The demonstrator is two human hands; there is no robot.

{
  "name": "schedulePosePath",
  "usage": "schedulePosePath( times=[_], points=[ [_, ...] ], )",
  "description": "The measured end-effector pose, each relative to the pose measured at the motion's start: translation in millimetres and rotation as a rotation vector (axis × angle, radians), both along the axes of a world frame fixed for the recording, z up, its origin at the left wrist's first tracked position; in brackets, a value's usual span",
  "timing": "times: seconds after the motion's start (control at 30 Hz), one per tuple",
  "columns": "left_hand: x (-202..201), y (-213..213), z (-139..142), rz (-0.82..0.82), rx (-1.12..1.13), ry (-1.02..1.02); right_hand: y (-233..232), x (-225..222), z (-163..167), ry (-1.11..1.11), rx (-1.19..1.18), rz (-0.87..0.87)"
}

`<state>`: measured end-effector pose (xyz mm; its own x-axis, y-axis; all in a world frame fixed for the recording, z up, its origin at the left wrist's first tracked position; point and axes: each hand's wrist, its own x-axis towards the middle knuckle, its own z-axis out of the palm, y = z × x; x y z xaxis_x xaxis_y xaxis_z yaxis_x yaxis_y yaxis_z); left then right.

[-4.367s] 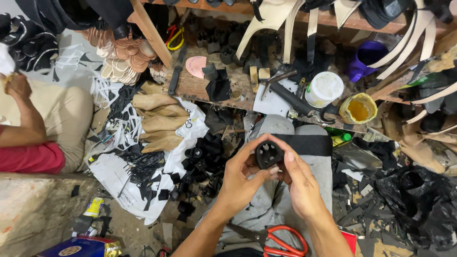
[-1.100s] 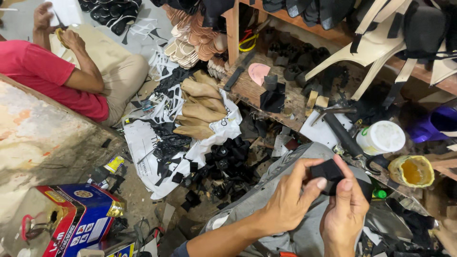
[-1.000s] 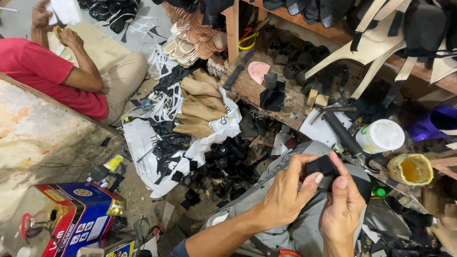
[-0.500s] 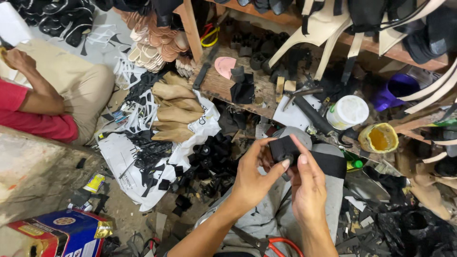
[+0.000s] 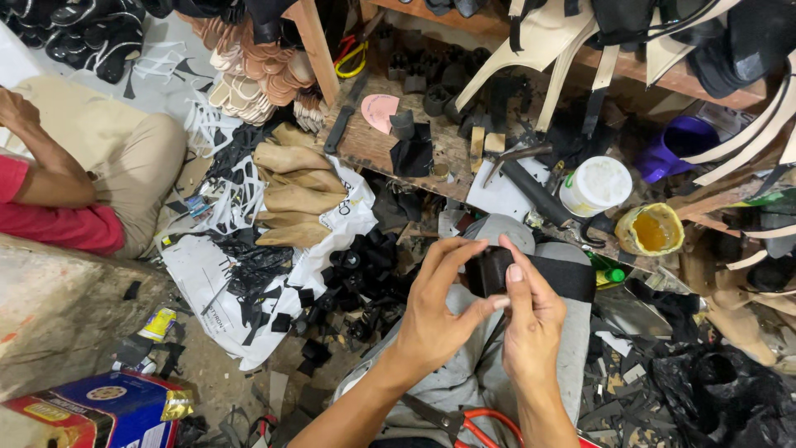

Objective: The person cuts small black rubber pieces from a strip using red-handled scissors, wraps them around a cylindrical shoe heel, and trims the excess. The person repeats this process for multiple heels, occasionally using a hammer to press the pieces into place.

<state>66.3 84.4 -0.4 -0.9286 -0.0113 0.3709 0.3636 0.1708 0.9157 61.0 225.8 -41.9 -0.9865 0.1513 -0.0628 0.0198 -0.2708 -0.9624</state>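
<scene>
Both hands close on a small black piece (image 5: 485, 270) held above the lap. The left hand (image 5: 435, 311) pinches its near side between thumb and curled fingers; the right hand (image 5: 526, 319) presses its thumb and forefinger against the piece's right side. A black strap (image 5: 564, 276) runs right from the grip. Its join to the piece is hidden by fingers. Free room is tight: black scraps (image 5: 356, 265) lie left, red-handled scissors (image 5: 481, 423) below, cut off by the frame edge, and a white tub (image 5: 595, 184) beyond.
</scene>
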Motion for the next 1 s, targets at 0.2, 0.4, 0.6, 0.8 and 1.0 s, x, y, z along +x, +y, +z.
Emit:
schedulePosePath(
  times=[0.2,0.4,0.6,0.8,1.0],
  points=[
    [-1,-11,1,-0.087,0.013,0.002,11,3,25,0.068,0.102,0.179],
    [-4,-21,-2,-0.207,-0.063,0.065,17,1,45,0.054,0.269,0.276],
    [-1,-23,-1,-0.272,-0.107,0.055,15,-1,45,0.094,0.504,0.208],
    [-2,-26,-7,-0.314,-0.106,0.034,14,1,35,0.002,0.634,0.111],
    [-4,-14,-10,-0.292,0.110,-0.069,20,-4,18,0.023,0.443,0.083]
  ],
)
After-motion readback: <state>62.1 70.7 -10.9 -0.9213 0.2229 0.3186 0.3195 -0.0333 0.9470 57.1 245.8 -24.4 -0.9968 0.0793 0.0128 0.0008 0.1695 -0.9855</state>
